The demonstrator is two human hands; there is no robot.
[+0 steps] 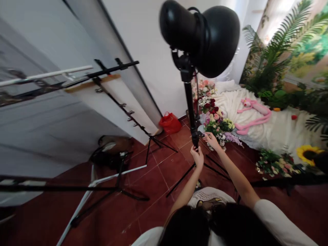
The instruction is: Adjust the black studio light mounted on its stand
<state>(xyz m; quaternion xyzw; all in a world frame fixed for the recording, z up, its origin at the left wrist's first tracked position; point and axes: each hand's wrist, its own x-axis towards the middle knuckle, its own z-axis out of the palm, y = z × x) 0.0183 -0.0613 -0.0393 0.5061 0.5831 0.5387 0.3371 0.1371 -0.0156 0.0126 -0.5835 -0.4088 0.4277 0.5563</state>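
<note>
A black studio light (217, 41) with a large round reflector stands upright before me on a black light stand (189, 102). My left hand (197, 157) is closed around the stand's pole, just below a joint. Slightly higher and to the right, my right hand (210, 140) has its fingers pinched at the knob (199, 133) on the side of that joint. The knob is small and partly covered by the fingertips. A cable runs down along the pole. The stand's dark legs (180, 179) spread over the floor below my hands.
Backdrop stands with clips (130, 112) and a white pole (77, 208) occupy the left. A red bag (170, 123) sits by the wall. On the right are flowers (216, 118), a pink plush toy (258, 107) on white cloth (284, 126), palm leaves (279, 51) and a sunflower (309, 153).
</note>
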